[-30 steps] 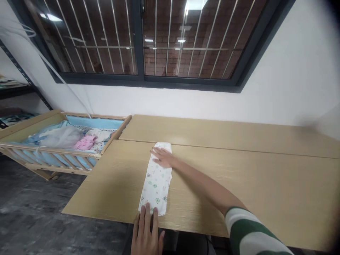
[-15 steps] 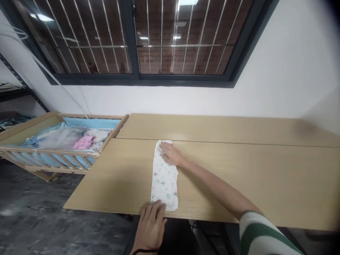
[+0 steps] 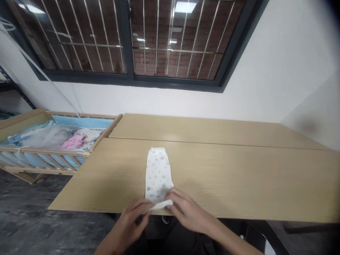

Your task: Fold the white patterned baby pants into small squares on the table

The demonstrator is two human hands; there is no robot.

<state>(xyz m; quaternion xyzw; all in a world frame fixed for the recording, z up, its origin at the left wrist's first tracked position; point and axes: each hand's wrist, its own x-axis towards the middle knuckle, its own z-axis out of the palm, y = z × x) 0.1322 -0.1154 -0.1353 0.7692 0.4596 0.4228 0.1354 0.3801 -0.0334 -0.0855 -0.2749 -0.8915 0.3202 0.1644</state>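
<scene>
A folded white baby garment with small printed figures lies lengthwise on the wooden table. Its near end is lifted and bent over at the table's front edge. My left hand pinches the left corner of that end between thumb and fingers. On the right corner, my right hand is closed, its fingertips gripping the fabric. The far part of the garment lies flat, narrowing a little at the top. The exact kind of garment is unclear from the way it is folded.
At the left stands a wooden crib with blue lining, holding a pink cloth and pale fabrics. A barred window is set in the white wall behind. Below the table at right is a dark flat object.
My right hand has come from the garment's far end to its near end. My left hand has risen from the table edge, and together they have lifted and bent the near end.
</scene>
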